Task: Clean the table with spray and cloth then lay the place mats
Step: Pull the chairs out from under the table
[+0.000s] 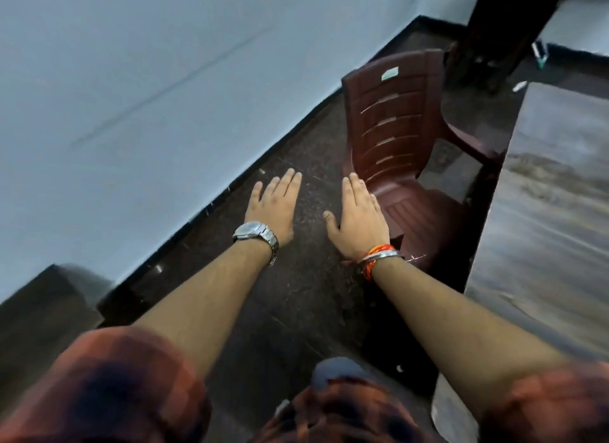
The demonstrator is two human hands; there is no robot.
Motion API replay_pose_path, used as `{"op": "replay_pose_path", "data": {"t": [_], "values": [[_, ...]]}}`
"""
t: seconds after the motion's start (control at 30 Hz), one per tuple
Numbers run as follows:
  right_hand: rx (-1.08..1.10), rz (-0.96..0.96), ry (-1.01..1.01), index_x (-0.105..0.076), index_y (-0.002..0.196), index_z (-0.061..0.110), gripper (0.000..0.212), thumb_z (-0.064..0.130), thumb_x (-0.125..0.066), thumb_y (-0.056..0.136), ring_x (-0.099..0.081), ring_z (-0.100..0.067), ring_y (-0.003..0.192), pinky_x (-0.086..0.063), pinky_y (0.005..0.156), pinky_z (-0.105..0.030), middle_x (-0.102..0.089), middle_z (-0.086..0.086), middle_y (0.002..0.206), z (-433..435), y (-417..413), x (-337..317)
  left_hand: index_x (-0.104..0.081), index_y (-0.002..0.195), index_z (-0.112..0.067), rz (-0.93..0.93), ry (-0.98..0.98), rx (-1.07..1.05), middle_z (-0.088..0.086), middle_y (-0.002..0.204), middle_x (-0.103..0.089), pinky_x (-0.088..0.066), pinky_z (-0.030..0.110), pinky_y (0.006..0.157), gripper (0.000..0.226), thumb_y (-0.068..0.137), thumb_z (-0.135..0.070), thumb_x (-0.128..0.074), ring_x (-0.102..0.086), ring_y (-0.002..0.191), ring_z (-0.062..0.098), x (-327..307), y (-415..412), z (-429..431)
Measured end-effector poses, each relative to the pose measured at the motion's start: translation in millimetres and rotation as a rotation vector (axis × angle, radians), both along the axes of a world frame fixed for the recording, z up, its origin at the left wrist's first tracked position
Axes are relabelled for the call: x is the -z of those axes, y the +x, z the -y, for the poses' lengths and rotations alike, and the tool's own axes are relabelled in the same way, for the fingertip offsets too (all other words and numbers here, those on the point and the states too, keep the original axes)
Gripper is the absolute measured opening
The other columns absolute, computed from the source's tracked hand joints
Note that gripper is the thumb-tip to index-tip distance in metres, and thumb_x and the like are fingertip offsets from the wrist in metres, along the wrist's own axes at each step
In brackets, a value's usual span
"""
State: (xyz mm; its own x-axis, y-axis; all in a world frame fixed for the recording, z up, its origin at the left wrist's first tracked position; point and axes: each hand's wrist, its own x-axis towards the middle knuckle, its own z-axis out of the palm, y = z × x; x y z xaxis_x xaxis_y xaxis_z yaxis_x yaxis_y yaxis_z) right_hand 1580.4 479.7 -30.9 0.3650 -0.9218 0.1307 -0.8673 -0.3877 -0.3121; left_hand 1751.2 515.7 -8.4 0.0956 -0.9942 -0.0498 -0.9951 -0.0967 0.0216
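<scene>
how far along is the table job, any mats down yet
Done: nothing clearly; the table shows no mats on its visible part, and its streaks could be wetness or blur. In hand: nothing; the left hand and right hand are open and empty, held out above the floor near the chair. Left: spraying, wiping, laying mats; no spray or cloth shows.

thing: dark glossy rectangular tabletop (pixel 543 211) | place: right side of the view, cut off by the frame edge | pose: level, left long edge running from near to far, one corner toward the viewer | surface: pale grey streaky bands and smears across the dark top, with reflected sheen | clarity: blurred, finer detail unreadable
</scene>
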Motion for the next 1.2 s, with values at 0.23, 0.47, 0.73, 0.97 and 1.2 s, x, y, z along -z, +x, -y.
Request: {"op": "replay_pose_path", "data": {"t": [0.23,0.47,0.73,0.97,1.2], "values": [[0.202,0.047,-0.042,-0.016,0.15,0.005,0.078,0.04,-0.049,0.09,-0.015,-0.028,0.146,-0.019,0.117,-0.043,-0.014,-0.014,0.159,130.2,57.0,-4.1,0.002,0.161,-0.022,0.049,-0.052,0.243,-0.002,0.17,0.0,-0.008,0.045,0.124,0.101,0.089,-0.017,-0.069,-0.014,0.155,0.021,-3.9,48.2,170.5],[0.358,0.068,-0.004,-0.014,0.15,0.004,0.078,0.041,-0.049,0.091,-0.013,-0.027,0.146,-0.017,0.118,-0.042,-0.013,-0.013,0.159,277.8,85.5,-2.7,0.0,0.161,-0.024,0.087,0.0,0.439,-0.002,0.17,-0.002,-0.01,0.045,0.125,0.102,0.088,-0.014,-0.071,-0.013,0.155,0.02,-1.7,67.3,334.3],[0.574,0.1,0.043,-0.014,0.15,0.004,0.082,0.043,-0.052,0.089,-0.014,-0.027,0.146,-0.021,0.116,-0.043,-0.014,-0.013,0.159,413.9,115.4,1.7,-0.002,0.161,-0.024,0.099,0.023,0.689,-0.003,0.17,-0.003,-0.01,0.045,0.125,0.099,0.087,-0.005,-0.065,-0.014,0.155,0.02,1.4,71.9,517.4],[0.889,0.165,0.119,-0.013,0.15,0.003,0.091,0.045,-0.059,0.083,-0.013,-0.026,0.146,-0.023,0.116,-0.046,-0.014,-0.014,0.158,521.8,128.6,13.8,-0.001,0.161,-0.023,0.189,0.033,1.066,-0.003,0.17,-0.001,-0.008,0.045,0.125,0.091,0.094,-0.019,-0.062,-0.012,0.155,0.02,15.4,44.5,660.4],[1.131,0.185,0.223,-0.013,0.15,0.004,0.095,0.046,-0.06,0.079,-0.014,-0.025,0.145,-0.024,0.115,-0.048,-0.015,-0.013,0.158,579.5,132.6,14.8,-0.005,0.161,-0.023,0.264,0.048,1.413,-0.003,0.17,-0.007,-0.009,0.043,0.124,0.085,0.095,-0.018,-0.059,-0.013,0.155,0.02,25.2,4.7,741.3]]}}
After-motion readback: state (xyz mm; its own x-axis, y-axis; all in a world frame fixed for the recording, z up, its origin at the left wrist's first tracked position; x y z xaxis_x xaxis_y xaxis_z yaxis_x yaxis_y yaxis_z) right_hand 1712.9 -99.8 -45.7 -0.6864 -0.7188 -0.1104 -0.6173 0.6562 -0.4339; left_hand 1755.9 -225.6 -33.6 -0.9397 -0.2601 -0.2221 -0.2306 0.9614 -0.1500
